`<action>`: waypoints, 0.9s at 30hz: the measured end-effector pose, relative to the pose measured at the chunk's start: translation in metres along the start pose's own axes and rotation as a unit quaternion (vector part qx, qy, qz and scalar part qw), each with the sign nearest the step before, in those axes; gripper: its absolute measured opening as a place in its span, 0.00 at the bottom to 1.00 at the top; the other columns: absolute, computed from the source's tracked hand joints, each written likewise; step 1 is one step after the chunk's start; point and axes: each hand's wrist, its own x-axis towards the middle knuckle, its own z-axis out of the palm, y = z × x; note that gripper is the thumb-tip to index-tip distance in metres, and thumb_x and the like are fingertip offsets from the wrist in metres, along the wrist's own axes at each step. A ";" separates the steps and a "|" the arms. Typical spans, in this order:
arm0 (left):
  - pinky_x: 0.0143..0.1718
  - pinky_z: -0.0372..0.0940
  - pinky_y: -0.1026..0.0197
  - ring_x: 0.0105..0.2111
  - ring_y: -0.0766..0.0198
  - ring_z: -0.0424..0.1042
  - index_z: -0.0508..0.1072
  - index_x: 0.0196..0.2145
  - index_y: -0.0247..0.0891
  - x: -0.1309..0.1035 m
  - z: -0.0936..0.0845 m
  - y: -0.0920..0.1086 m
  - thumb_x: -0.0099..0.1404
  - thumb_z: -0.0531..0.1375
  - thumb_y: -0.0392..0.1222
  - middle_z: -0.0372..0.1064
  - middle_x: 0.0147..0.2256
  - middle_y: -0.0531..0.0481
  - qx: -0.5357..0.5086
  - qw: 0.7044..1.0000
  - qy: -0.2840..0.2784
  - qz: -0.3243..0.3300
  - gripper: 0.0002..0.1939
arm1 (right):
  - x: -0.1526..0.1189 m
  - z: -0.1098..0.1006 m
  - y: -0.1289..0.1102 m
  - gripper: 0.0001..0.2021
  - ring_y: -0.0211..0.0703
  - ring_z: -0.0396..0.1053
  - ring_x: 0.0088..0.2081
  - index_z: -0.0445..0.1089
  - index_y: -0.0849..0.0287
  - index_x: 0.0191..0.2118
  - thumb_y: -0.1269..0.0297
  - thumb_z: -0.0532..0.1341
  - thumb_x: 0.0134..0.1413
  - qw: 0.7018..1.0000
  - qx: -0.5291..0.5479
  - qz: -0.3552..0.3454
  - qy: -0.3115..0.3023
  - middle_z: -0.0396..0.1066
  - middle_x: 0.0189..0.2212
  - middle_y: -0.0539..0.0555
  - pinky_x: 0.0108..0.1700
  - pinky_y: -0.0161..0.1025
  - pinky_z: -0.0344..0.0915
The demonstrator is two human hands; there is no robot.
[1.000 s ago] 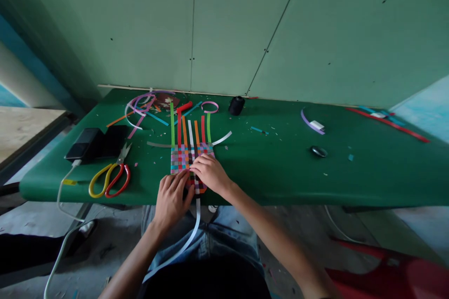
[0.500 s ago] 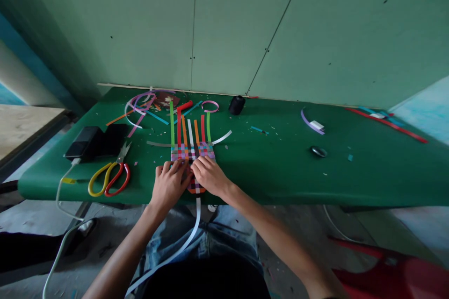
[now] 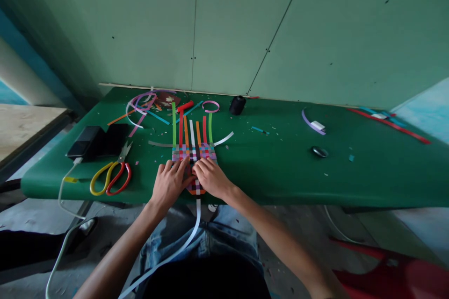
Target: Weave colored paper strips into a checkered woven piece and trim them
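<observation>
A woven piece of coloured strips [image 3: 194, 153] lies on the green table near its front edge, with green, red, orange and white strip ends pointing to the wall. My left hand [image 3: 171, 178] presses on its left part, thumb reaching toward the middle. My right hand [image 3: 212, 177] rests on its right part, fingers bent and closed on the weave. The fingertips of both hands nearly meet over the centre. From the near end, a long white strip [image 3: 197, 224] hangs down over my lap. What lies under my fingers is hidden.
Scissors [image 3: 114, 173] with yellow and red handles lie left, beside a black device [image 3: 86, 142] with a white cable. Behind are loose strips [image 3: 142, 103] and a black thread spool [image 3: 237, 105]. A dark oval object [image 3: 319, 151] and red strips [image 3: 393, 126] lie right.
My left fingers have shifted slightly on the weave, and the thumb now reaches toward the centre. My right hand stays nearly in place. The whole view has moved a little.
</observation>
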 end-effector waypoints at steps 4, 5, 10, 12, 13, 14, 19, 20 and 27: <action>0.46 0.65 0.47 0.49 0.44 0.70 0.63 0.71 0.45 -0.001 -0.002 0.001 0.74 0.61 0.54 0.76 0.52 0.40 -0.003 1.000 0.000 0.001 0.32 | -0.003 0.004 0.005 0.11 0.51 0.67 0.45 0.73 0.61 0.43 0.75 0.53 0.73 0.998 0.061 -0.017 0.010 0.72 0.40 0.59 0.51 0.48 0.65; 0.46 0.65 0.47 0.49 0.44 0.70 0.63 0.71 0.46 -0.001 -0.002 0.001 0.74 0.60 0.55 0.76 0.53 0.40 -0.001 1.000 -0.002 0.002 0.32 | -0.005 0.004 0.007 0.10 0.51 0.67 0.45 0.72 0.61 0.43 0.75 0.54 0.73 0.997 0.079 -0.024 0.014 0.72 0.40 0.59 0.51 0.47 0.65; 0.46 0.64 0.46 0.49 0.44 0.69 0.65 0.69 0.47 0.000 -0.003 0.001 0.75 0.59 0.56 0.74 0.57 0.41 0.011 1.000 -0.007 0.006 0.30 | -0.013 0.005 0.009 0.06 0.49 0.67 0.45 0.70 0.60 0.44 0.74 0.56 0.73 0.990 0.134 -0.026 0.022 0.73 0.41 0.58 0.51 0.45 0.66; 0.46 0.64 0.47 0.49 0.44 0.69 0.66 0.69 0.49 0.000 -0.003 0.001 0.74 0.59 0.57 0.74 0.57 0.41 0.011 1.000 -0.008 0.006 0.29 | -0.017 0.005 0.006 0.06 0.48 0.67 0.45 0.69 0.60 0.43 0.73 0.56 0.73 0.989 0.148 -0.009 0.023 0.73 0.42 0.58 0.50 0.45 0.66; 0.46 0.64 0.47 0.49 0.44 0.69 0.66 0.69 0.49 0.000 -0.003 0.001 0.74 0.59 0.57 0.74 0.56 0.41 0.012 1.000 -0.008 0.006 0.29 | -0.018 0.005 0.005 0.06 0.48 0.67 0.45 0.69 0.59 0.43 0.73 0.56 0.73 0.988 0.155 0.000 0.024 0.72 0.42 0.58 0.50 0.44 0.66; 0.46 0.64 0.47 0.49 0.44 0.69 0.67 0.68 0.49 0.000 -0.003 0.002 0.74 0.60 0.57 0.74 0.57 0.41 0.013 1.000 -0.008 0.008 0.29 | -0.019 0.005 0.003 0.06 0.48 0.67 0.45 0.69 0.59 0.43 0.73 0.55 0.73 0.986 0.163 0.007 0.025 0.72 0.42 0.58 0.50 0.44 0.66; 0.45 0.64 0.45 0.49 0.44 0.69 0.70 0.65 0.49 -0.001 -0.005 0.003 0.74 0.60 0.56 0.74 0.57 0.42 0.024 1.000 -0.015 0.013 0.26 | -0.021 0.008 -0.001 0.07 0.47 0.68 0.46 0.67 0.58 0.43 0.72 0.53 0.75 0.980 0.193 0.029 0.037 0.72 0.42 0.58 0.51 0.45 0.66; 0.45 0.64 0.45 0.49 0.44 0.69 0.71 0.65 0.49 -0.001 -0.005 0.003 0.74 0.60 0.56 0.74 0.57 0.42 0.025 0.999 -0.017 0.012 0.25 | -0.020 0.008 -0.001 0.07 0.48 0.68 0.46 0.67 0.58 0.43 0.72 0.53 0.75 0.980 0.192 0.028 0.038 0.73 0.42 0.58 0.52 0.45 0.66; 0.45 0.64 0.44 0.49 0.42 0.68 0.71 0.64 0.50 0.000 -0.007 0.003 0.72 0.62 0.58 0.73 0.57 0.42 0.021 0.999 -0.028 0.021 0.26 | -0.021 0.005 -0.005 0.07 0.49 0.70 0.46 0.69 0.59 0.45 0.74 0.55 0.73 0.987 0.156 0.012 0.024 0.74 0.42 0.59 0.52 0.46 0.68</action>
